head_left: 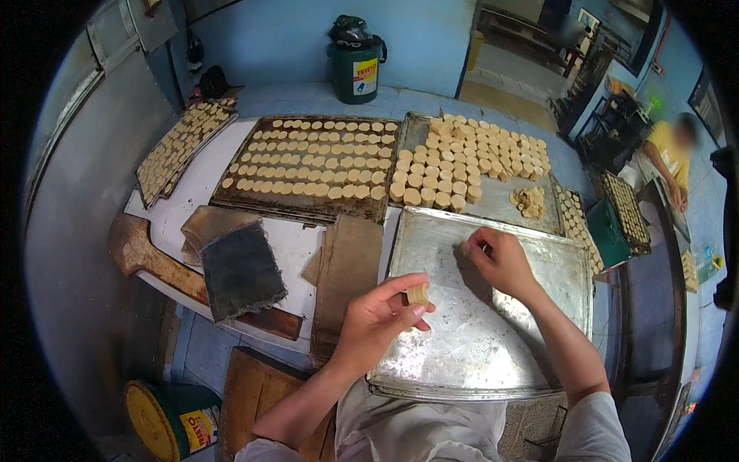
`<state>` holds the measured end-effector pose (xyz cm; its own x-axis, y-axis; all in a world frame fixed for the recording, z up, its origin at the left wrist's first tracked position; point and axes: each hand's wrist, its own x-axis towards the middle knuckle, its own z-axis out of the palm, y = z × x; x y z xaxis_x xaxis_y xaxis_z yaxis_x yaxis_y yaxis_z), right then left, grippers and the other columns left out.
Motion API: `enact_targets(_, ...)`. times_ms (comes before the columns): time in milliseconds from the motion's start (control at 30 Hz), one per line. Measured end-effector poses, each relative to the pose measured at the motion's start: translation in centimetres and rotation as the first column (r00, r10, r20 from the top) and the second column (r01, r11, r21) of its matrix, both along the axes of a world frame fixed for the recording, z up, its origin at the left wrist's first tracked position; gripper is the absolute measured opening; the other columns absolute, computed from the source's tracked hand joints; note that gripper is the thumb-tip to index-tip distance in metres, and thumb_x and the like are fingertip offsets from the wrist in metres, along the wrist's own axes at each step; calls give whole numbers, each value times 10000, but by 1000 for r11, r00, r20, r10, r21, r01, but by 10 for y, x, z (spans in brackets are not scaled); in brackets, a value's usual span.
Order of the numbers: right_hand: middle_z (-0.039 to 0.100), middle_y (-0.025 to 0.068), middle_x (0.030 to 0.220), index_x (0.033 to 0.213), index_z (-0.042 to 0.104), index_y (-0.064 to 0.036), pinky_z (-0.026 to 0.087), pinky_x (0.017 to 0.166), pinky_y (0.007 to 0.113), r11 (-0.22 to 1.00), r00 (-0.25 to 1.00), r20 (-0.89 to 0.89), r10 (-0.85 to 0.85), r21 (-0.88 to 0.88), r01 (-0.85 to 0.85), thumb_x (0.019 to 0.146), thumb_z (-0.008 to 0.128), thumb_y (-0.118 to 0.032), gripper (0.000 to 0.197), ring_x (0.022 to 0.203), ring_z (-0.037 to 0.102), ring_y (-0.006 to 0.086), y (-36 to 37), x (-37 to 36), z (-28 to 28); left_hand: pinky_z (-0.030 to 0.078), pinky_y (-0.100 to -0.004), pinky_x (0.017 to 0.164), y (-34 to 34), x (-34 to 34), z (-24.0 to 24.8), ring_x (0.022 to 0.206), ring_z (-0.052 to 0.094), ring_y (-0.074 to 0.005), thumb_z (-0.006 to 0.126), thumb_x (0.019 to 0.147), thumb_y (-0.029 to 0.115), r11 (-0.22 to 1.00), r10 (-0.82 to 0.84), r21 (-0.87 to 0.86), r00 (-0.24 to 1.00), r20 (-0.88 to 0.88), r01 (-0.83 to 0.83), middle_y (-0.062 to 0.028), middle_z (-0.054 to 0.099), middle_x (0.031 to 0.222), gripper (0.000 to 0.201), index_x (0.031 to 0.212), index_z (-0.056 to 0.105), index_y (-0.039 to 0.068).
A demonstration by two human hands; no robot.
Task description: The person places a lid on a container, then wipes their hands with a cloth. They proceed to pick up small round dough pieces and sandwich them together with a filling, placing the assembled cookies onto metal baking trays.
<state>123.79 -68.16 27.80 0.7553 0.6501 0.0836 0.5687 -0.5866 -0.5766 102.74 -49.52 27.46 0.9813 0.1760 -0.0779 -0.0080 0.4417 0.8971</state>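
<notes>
My left hand [381, 317] is closed round a short, pale dough piece [417, 294], holding it between thumb and fingers above the near left part of a bare metal baking tray [493, 323]. The dough looks ridged, perhaps a small stack of discs. Over the far part of the same tray is my right hand [496, 258], its fingers curled in a pinch; what they hold, if anything, is hidden. Just beyond the tray, many thick round dough pieces [443, 173] stand in close rows on another tray, with a heap of dough scraps [528, 202] near its right corner.
Rows of flat dough discs fill a dark tray [308, 158] at back left; a tilted tray [185, 146] lies further left. A dark cloth [242, 269] and a long wooden tool [165, 262] rest nearby. Green bins [356, 73] stand around. At far right, another person [670, 158] works.
</notes>
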Motion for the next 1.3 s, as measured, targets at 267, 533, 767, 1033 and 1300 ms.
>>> enact_targets(267,709,175,781,959,754,-7,505,645,426,987,994,43,96,123,-101,1001,748,-310,306,670,649,280,86,24,-27,639,-368,890,33,39,-24,1136,719,-244,662,1042,10,993,110,-41,991,-76,-114,-129,693,1224,446,1476,567,-33)
enact_targets(533,647,90,769,1017,697,-34,471,657,341,887,853,-287,437,294,-356,1059,678,-241,212,704,562,147,70,-10,-2,643,-365,868,43,58,-41,1078,708,-222,653,1043,-8,990,129,-52,988,-80,-134,-118,687,1207,392,1429,587,-33)
enact_targets(767,688,6,860,991,713,-15,500,705,305,989,988,50,147,-33,-145,1066,695,-232,230,814,600,81,54,43,-21,642,-356,881,29,73,-31,1086,710,-221,650,1046,-4,986,151,-54,982,-114,-158,-116,686,1192,390,1430,584,-23)
enact_targets(1033,707,168,820,971,730,-24,522,696,418,972,988,-79,130,205,-112,999,735,-238,216,747,688,283,32,46,-23,649,-365,900,12,90,-21,1096,738,-249,667,1056,47,994,101,-21,989,-108,-104,-134,692,1205,250,1287,604,-28)
enact_targets(1300,673,33,853,1029,679,-10,502,702,316,881,828,-429,361,447,-153,1069,694,-242,236,786,571,104,15,33,-18,660,-348,887,5,95,-27,1100,757,-242,696,1050,84,999,25,25,987,-159,-21,-127,699,1158,129,1086,587,24)
